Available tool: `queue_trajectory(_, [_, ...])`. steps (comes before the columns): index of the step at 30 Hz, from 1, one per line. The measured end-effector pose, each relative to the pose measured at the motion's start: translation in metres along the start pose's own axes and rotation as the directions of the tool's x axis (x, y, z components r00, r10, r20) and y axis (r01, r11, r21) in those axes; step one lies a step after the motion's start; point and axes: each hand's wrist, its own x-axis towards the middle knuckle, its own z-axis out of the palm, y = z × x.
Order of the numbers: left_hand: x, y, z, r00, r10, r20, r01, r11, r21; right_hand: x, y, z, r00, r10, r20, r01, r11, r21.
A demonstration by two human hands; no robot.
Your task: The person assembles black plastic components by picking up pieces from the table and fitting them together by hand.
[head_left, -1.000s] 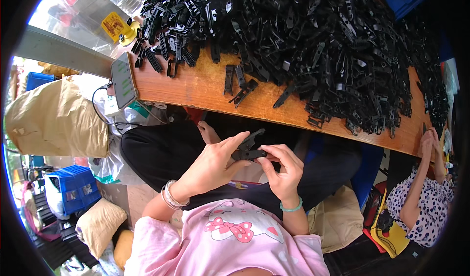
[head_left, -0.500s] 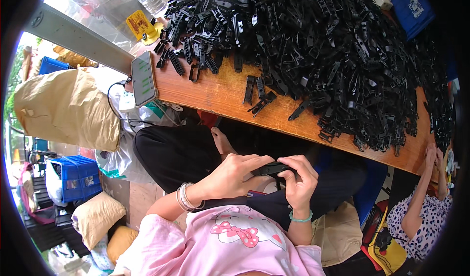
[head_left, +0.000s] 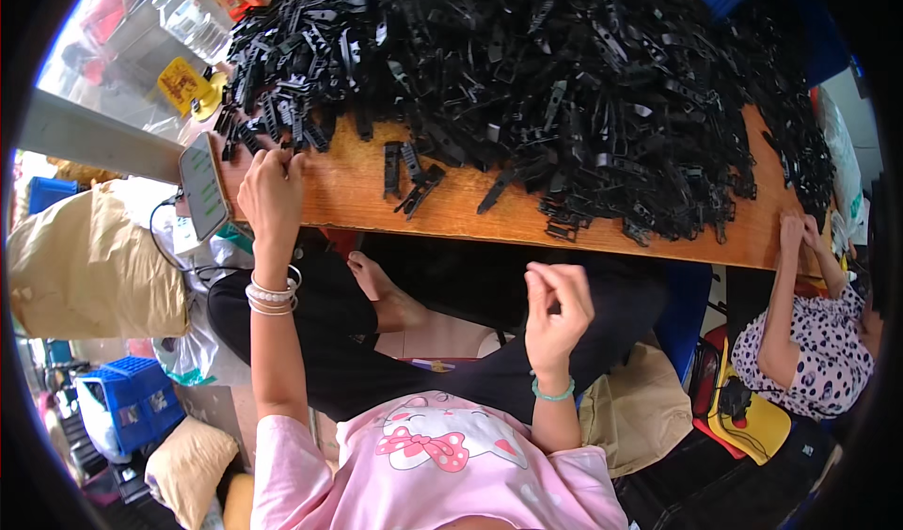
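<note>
Left hand [head_left: 270, 194] at the rim of the black heap [head_left: 527, 88], right hand [head_left: 557, 314] curled over the lap

Across the top of the frame you have a heap of narrow, hard black pieces that look like moulded plastic. Some are slotted like little ladders, others plain and flat, and their smooth faces catch the light. They lie tangled on a reddish-brown wooden tabletop [head_left: 343, 189], its surface worn paler near the middle of the frame. A few loose black pieces [head_left: 391, 171] rest just in front of the heap, right of your left hand.

Your left fingers, at centre left, are bunched close together at the heap's lower-left edge, with black pieces right beside the fingertips; whether they pinch one, you cannot tell from this angle. The flat device [head_left: 204, 189] with a pale screen sits just left of that hand.

Your right hand, right of centre, is below the table edge and well apart from the heap. Its fingers are bent, the thumb close to the index finger; the blurred grip does not show whether anything sits inside.
</note>
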Motion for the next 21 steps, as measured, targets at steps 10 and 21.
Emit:
queue_trajectory(10, [-0.054, 0.032, -0.020, 0.942, -0.087, 0.325, 0.330, 0.429, -0.841, 0.026, 0.038, -0.010, 0.976, -0.179, -0.125, 0.118, 0.914, -0.387])
queue_trajectory(21, [-0.100, 0.120, -0.039, 0.494, 0.497, 0.713, 0.781, 0.106, -0.615, 0.008, -0.007, 0.000, 0.977, -0.199, 0.077, 0.182, 0.965, 0.186])
